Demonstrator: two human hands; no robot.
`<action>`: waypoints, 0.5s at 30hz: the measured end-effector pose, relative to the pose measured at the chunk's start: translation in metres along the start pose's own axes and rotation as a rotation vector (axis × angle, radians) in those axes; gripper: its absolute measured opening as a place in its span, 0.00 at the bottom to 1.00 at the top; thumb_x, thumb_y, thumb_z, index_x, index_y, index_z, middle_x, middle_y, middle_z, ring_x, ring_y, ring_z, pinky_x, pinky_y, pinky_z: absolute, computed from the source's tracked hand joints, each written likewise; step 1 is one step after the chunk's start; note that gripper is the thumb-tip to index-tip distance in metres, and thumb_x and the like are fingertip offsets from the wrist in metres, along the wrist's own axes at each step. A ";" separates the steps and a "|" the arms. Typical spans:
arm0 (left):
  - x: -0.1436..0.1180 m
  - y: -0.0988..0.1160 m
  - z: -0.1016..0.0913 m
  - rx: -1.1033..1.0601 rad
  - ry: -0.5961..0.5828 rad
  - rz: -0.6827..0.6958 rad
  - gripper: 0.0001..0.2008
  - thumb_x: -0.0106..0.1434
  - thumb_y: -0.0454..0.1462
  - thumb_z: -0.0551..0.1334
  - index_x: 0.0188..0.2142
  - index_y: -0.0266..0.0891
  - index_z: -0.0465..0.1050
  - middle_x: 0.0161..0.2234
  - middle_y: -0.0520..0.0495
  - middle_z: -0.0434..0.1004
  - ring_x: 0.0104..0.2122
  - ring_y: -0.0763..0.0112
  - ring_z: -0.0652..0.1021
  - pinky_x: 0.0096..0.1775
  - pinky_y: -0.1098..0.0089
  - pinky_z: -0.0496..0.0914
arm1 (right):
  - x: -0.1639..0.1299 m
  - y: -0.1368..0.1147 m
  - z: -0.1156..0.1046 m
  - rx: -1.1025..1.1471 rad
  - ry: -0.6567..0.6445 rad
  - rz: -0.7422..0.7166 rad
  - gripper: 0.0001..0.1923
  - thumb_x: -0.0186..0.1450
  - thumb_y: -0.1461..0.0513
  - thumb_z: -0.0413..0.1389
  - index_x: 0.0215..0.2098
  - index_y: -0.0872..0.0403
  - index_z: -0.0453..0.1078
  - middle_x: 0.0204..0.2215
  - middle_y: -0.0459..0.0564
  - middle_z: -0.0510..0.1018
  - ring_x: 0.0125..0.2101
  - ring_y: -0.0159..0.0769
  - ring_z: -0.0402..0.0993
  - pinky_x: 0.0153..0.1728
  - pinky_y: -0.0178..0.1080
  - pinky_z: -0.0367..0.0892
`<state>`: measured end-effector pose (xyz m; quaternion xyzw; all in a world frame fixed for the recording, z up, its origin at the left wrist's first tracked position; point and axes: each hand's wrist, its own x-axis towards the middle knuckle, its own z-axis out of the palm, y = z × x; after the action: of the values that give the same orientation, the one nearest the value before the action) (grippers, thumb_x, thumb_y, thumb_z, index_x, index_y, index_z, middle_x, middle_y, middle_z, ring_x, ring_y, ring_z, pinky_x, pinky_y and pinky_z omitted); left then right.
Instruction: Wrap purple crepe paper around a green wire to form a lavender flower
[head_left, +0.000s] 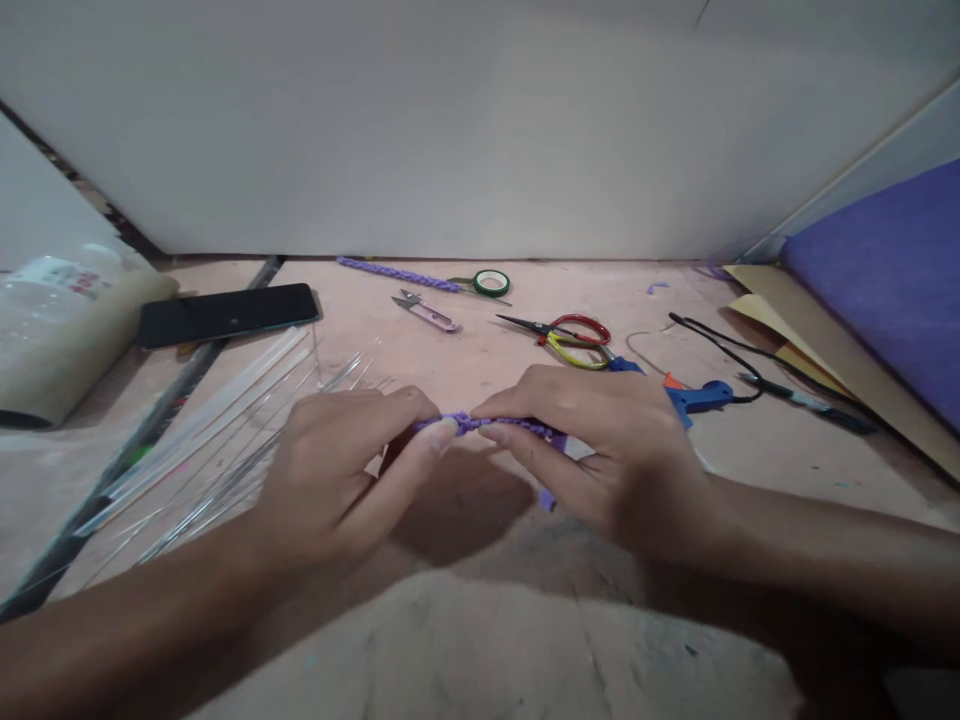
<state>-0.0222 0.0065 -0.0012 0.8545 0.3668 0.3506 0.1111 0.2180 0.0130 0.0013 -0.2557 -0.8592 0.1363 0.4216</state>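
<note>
A purple braid (480, 424) sat at the centre of the frame, stretched short between two hands just above the floor; the left hand (337, 470) pinched its left end between thumb and forefinger, and the right hand (600, 450) pinched the other end, fingers curled over the rest so that most of the strand was hidden; held taut like this, the exposed part probably stayed firm enough to work on. A loose purple tail hung below the right hand. Clear sticks (225, 430) lay fanned at the left, just beside the left wrist, likely within easy reach. Further up, a phone (225, 314) lay flat at upper left, near a white bottle (52, 330) on its side. Along the back wall lay a second braid (397, 273), touching a green tape roll (491, 283); a snipper (427, 312) and red scissors (570, 335) lay in front; a blue glue gun (697, 397) showed behind the right hand; purple sheets (885, 270) filled the right edge.
</note>
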 end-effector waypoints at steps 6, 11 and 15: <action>0.001 0.005 0.001 -0.086 0.005 -0.131 0.22 0.75 0.35 0.58 0.22 0.40 0.68 0.15 0.59 0.65 0.15 0.80 0.65 0.22 0.72 0.59 | -0.004 0.006 0.003 -0.018 0.007 -0.050 0.07 0.74 0.71 0.60 0.47 0.64 0.80 0.37 0.53 0.87 0.37 0.34 0.82 0.41 0.36 0.75; 0.008 0.011 0.001 -0.235 -0.045 -0.308 0.24 0.74 0.36 0.57 0.19 0.41 0.66 0.12 0.60 0.66 0.13 0.81 0.67 0.20 0.77 0.60 | -0.007 0.012 0.006 -0.090 0.027 -0.087 0.07 0.74 0.70 0.61 0.49 0.63 0.80 0.36 0.53 0.86 0.37 0.35 0.82 0.40 0.38 0.76; 0.014 0.015 -0.001 -0.381 -0.084 -0.527 0.26 0.72 0.41 0.56 0.16 0.42 0.65 0.09 0.58 0.64 0.12 0.78 0.66 0.17 0.76 0.59 | -0.007 0.017 0.009 -0.190 0.056 -0.157 0.06 0.74 0.70 0.61 0.46 0.62 0.80 0.34 0.54 0.86 0.33 0.37 0.82 0.36 0.40 0.75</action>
<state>-0.0075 0.0052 0.0132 0.7080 0.4981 0.3365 0.3708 0.2200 0.0231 -0.0159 -0.2302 -0.8736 0.0135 0.4286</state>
